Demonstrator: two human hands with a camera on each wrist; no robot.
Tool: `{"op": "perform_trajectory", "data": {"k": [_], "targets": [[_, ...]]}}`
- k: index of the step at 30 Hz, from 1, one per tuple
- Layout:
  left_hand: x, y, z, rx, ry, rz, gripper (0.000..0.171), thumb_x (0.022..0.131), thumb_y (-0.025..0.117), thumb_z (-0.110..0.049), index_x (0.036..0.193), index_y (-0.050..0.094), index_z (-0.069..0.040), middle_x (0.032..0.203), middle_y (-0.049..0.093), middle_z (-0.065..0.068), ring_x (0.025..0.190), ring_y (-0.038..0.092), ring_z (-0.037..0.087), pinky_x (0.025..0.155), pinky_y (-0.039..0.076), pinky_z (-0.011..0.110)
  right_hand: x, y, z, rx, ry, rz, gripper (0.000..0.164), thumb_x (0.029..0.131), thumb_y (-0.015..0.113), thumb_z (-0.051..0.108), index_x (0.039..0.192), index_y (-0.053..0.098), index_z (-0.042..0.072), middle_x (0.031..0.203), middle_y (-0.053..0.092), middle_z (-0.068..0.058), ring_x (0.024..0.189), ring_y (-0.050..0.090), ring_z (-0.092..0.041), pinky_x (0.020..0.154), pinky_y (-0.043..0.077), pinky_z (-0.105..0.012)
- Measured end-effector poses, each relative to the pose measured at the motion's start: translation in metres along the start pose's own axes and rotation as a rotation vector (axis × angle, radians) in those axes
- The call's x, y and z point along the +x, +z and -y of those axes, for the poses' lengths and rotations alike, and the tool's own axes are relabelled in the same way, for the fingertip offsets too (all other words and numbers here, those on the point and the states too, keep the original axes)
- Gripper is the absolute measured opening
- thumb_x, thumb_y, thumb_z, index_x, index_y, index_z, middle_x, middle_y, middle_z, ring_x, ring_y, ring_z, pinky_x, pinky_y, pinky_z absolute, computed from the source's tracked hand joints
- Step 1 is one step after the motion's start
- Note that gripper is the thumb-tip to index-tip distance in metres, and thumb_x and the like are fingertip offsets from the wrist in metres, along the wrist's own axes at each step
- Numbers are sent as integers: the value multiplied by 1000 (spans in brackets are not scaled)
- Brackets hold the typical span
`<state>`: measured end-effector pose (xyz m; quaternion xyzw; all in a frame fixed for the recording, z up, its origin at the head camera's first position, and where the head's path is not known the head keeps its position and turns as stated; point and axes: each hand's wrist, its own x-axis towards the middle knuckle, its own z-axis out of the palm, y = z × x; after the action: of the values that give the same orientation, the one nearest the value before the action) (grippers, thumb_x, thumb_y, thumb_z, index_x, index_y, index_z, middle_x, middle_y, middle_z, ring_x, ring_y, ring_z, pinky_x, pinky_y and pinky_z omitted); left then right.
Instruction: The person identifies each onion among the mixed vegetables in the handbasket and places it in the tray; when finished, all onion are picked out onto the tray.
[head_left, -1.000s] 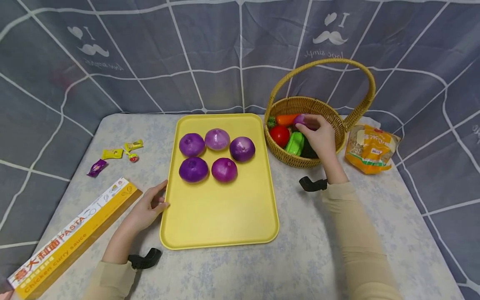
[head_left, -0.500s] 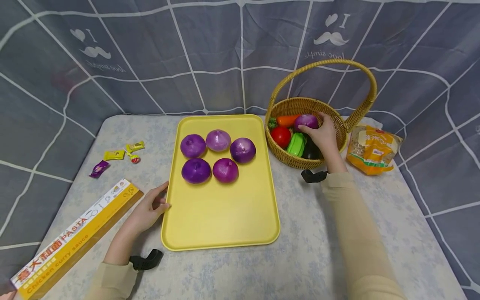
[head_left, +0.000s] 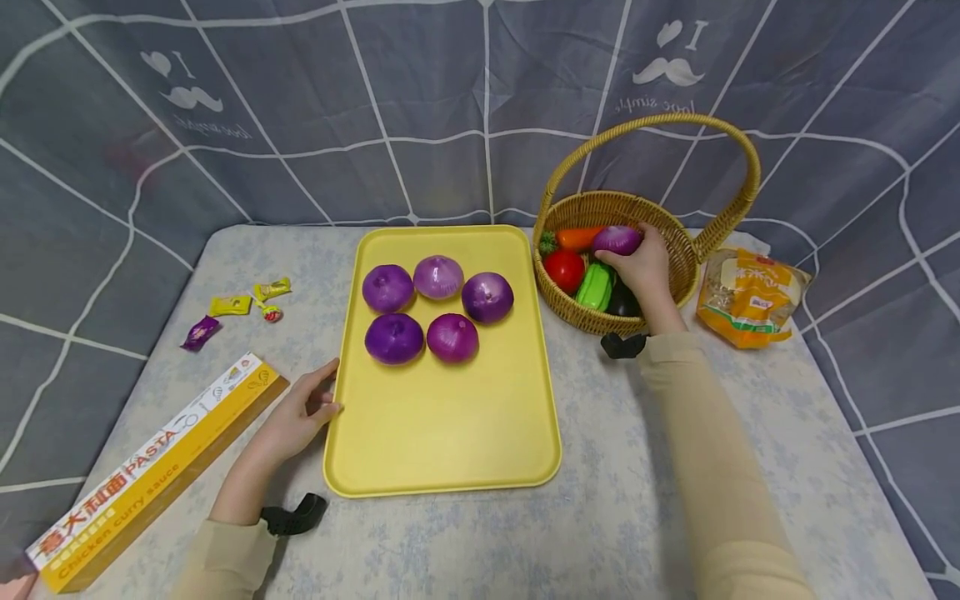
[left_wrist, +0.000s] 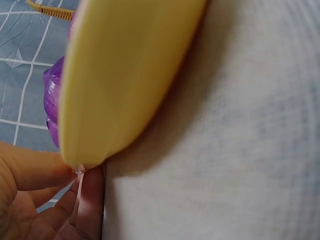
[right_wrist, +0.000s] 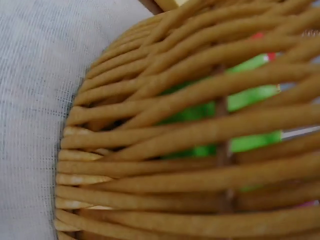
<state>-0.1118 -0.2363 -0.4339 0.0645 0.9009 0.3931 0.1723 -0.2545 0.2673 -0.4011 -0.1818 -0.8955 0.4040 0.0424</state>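
In the head view my right hand (head_left: 647, 268) reaches into the wicker basket (head_left: 581, 320), thumb and fingers gripping a purple onion (head_left: 617, 240) from both sides. Around it in the basket lie a carrot (head_left: 579, 239), a tomato (head_left: 564, 271), a green pepper-like vegetable (head_left: 596, 287) and a dark eggplant (head_left: 622, 300). My left hand (head_left: 300, 417) pinches the left edge of a yellow tray (head_left: 450, 433); the left wrist view has thumb and fingers meeting at the tray's rim (left_wrist: 82, 155). Several purple onions (head_left: 452, 337) sit on its far half. Basket weave (right_wrist: 190, 140) fills the right wrist view.
A tall handle (head_left: 738, 196) arches over the basket. Right of it lies an orange-and-clear food bag (head_left: 752, 298). At left are a long pasta box (head_left: 157, 475), a purple wrapped candy (head_left: 201, 333), yellow candies (head_left: 231, 305) and a lollipop (head_left: 272, 313). A grey curtain (head_left: 435, 92) hangs behind.
The right hand has shifted slightly within the basket, so more of the gripped onion and the eggplant shows. That onion is turned a little. The left hand stays at the tray's edge.
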Motion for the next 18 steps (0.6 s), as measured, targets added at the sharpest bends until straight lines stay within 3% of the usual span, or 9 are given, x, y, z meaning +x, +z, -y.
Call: {"op": "perform_trajectory", "data": {"k": [6, 10, 18], "targets": [[-4, -1, -3, -1, -18, 4, 67, 98, 56, -5, 156, 23, -1, 139, 43, 23, 101, 48, 24, 81, 42, 27, -18, -6, 7, 78, 32, -18, 94, 84, 74, 48, 152, 28, 0, 152, 36, -22, 138, 39, -37, 115, 33, -48], [-3, 1, -4, -5, -24, 1, 67, 97, 57, -5, 156, 24, -2, 139, 43, 22, 101, 48, 23, 82, 42, 27, -41, -13, 15, 136, -4, 10, 94, 84, 73, 51, 153, 29, 3, 151, 38, -21, 136, 41, -36, 113, 36, -48], [-2, 2, -3, 4, -40, -8, 67, 98, 56, -5, 156, 24, -3, 137, 44, 21, 101, 48, 24, 85, 41, 36, -100, -2, 33, 211, -155, 195, 89, 81, 80, 41, 150, 36, 8, 146, 44, -17, 133, 47, -34, 108, 42, -48]]}}
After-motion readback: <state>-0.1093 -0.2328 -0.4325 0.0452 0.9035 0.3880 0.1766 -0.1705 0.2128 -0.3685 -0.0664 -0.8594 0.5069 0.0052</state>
